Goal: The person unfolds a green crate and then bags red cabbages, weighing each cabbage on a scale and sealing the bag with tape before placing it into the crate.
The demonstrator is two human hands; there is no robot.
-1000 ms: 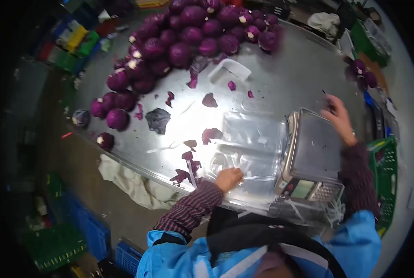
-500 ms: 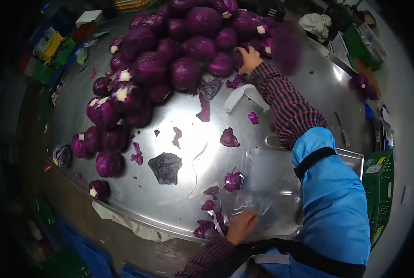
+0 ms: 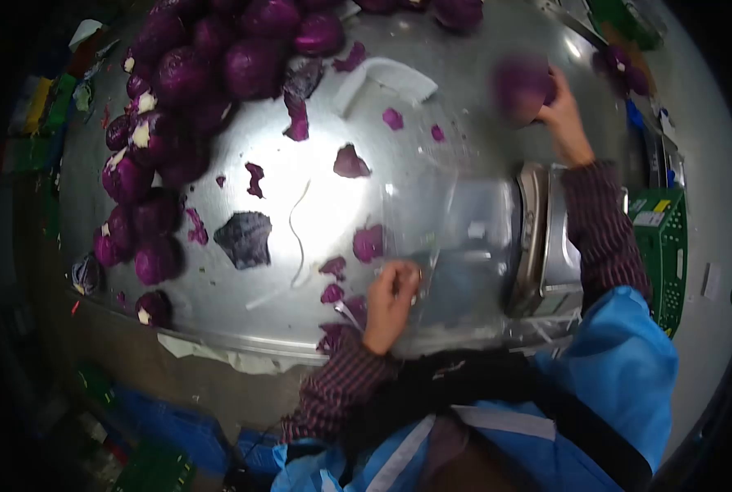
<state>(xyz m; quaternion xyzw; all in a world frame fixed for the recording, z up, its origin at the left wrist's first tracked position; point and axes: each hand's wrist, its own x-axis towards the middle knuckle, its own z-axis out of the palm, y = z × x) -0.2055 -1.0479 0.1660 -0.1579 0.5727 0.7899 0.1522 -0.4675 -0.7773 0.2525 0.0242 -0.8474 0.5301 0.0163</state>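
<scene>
My right hand [image 3: 564,119] grips a purple cabbage [image 3: 520,86], blurred by motion, above the far right of the steel table [image 3: 431,90], just beyond the weighing scale [image 3: 546,238]. My left hand [image 3: 391,295] pinches the edge of a clear plastic bag [image 3: 448,238] that lies on the table beside the scale. A big heap of purple cabbages [image 3: 202,74] fills the table's far left.
Loose cabbage leaves [image 3: 245,238] and scraps lie scattered over the table's middle. A white tray [image 3: 382,78] sits near the heap. A green crate [image 3: 661,246] stands right of the scale, and blue crates [image 3: 169,426] are on the floor below the table edge.
My right hand took a cabbage from the heap and carried it right, toward the scale. My left hand stayed on the plastic bag and lifted its edge slightly.
</scene>
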